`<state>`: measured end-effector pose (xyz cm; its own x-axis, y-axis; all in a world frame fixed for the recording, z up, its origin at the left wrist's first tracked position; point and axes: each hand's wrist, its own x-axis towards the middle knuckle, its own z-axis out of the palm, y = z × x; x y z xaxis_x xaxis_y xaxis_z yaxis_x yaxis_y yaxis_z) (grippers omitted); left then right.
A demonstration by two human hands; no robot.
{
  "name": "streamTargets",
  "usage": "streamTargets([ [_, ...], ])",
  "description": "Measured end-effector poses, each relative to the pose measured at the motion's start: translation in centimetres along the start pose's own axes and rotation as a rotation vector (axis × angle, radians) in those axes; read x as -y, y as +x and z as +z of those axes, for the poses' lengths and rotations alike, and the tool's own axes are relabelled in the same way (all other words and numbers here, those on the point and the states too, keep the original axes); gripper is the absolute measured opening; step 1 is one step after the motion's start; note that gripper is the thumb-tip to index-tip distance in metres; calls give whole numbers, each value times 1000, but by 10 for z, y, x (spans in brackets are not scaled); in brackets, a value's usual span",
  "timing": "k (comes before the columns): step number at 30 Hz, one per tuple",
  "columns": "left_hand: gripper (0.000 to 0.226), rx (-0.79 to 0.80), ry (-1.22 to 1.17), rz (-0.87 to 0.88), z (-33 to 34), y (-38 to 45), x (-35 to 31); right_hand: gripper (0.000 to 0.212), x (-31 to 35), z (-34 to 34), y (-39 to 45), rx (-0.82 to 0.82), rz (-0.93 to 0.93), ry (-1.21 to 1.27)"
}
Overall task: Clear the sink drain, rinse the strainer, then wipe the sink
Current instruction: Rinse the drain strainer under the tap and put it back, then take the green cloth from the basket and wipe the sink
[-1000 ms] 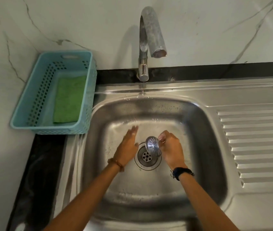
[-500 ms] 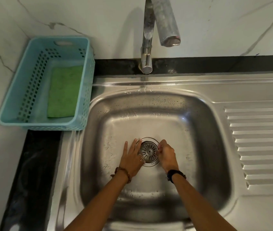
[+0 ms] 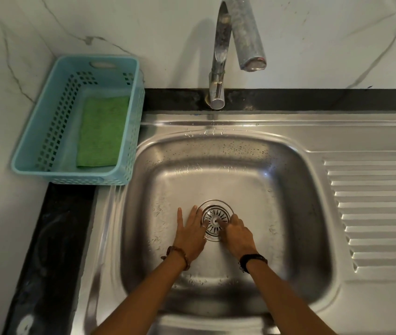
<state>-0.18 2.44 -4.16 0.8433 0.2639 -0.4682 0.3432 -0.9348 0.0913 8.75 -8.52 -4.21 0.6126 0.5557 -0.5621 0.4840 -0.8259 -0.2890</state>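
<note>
The round metal strainer (image 3: 216, 215) sits flat in the drain at the middle of the steel sink (image 3: 288, 189). My right hand (image 3: 239, 234) comes from the right, its fingertips pinched on the strainer's centre knob. Beside it, my left hand (image 3: 190, 234) lies flat on the wet sink floor with fingers spread, and its inner fingertips touch the strainer's left edge. A green sponge (image 3: 102, 131) rests in the blue basket. No water runs from the tap (image 3: 247, 39).
A light-blue perforated basket (image 3: 34, 146) stands on the counter at the back left. The ribbed drainboard (image 3: 380, 213) extends to the right of the basin. A black counter strip (image 3: 54, 250) runs along the left. The marble wall is behind.
One second ago my right hand held the strainer tilted above the drain. It has lowered it into the drain, and my left hand has moved in against its left edge.
</note>
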Motion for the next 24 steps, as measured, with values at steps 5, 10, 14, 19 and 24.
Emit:
streamTargets([
  [5,24,-319,-394,-46,-28,-16,-7,16,15,-21,-21,-292,-85,193],
  [10,38,-317,-605,-45,-61,-37,-7,40,34,-50,-44,-241,-182,217],
  [14,39,-529,-711,-17,-112,-68,6,17,71,-95,-66,-396,-317,348],
  [19,26,-1129,-580,8,-193,-115,66,9,160,-170,-95,-621,-689,553],
  [24,33,-893,-379,-385,-220,-105,155,14,250,-204,-67,-549,-712,362],
])
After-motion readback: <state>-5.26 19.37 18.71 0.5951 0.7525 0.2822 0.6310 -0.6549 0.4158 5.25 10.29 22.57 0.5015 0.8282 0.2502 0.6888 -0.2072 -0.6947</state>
